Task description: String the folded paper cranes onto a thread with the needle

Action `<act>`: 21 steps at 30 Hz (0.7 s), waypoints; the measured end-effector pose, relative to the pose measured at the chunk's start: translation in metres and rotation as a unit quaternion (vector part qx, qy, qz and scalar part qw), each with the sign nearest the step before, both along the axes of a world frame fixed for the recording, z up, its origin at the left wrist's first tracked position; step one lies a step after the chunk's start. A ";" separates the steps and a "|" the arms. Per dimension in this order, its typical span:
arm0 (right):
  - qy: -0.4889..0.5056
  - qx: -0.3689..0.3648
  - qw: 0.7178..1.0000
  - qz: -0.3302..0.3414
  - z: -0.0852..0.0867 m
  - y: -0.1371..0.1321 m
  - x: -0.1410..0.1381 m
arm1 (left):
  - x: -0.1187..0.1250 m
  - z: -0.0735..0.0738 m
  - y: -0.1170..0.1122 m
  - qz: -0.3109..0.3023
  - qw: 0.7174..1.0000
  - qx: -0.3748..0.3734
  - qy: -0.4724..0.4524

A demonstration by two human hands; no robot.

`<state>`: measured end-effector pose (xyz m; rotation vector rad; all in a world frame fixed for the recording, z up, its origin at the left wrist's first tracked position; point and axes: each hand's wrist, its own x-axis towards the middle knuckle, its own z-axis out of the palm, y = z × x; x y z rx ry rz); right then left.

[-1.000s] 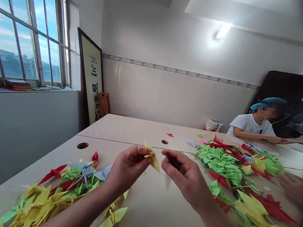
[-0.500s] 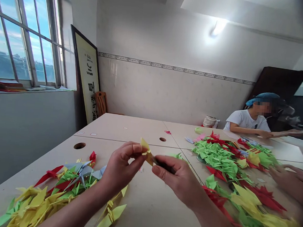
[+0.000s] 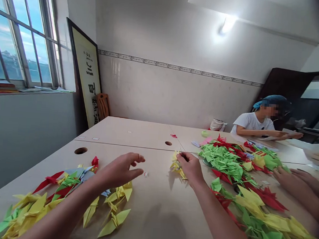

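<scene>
Yellow, green and red paper cranes [image 3: 38, 207] are heaped along the left edge of the table [image 3: 152, 214], and the left hand [image 3: 119, 169] is held just beside them, empty, its fingers spread wide. A yellow paper crane [image 3: 177, 165] is pinched narrowly by the right hand [image 3: 191, 168] mid-table, near a green and red crane pile [image 3: 222, 161].

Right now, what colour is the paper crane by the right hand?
The paper crane is yellow, as the head view shows.

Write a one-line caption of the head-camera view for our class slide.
Right hand touches a yellow origami crane on the table; the open left hand hovers nearby.
</scene>
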<state>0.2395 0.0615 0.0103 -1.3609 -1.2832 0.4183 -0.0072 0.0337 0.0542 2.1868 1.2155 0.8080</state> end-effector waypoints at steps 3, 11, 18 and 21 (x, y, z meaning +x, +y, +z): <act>0.016 -0.023 0.999 -0.039 -0.021 0.016 0.018 | -0.023 -0.001 0.007 -0.016 0.985 -0.050 0.166; 0.037 -0.044 0.998 0.011 -0.015 0.011 0.013 | -0.022 -0.030 0.020 -0.040 0.967 -0.044 0.248; -0.007 -0.075 0.988 0.135 -0.001 -0.014 -0.018 | -0.012 -0.036 0.027 -0.026 0.983 0.055 0.176; -0.021 -0.072 0.976 0.203 0.005 -0.026 -0.034 | -0.006 -0.020 0.021 -0.025 0.992 0.099 0.075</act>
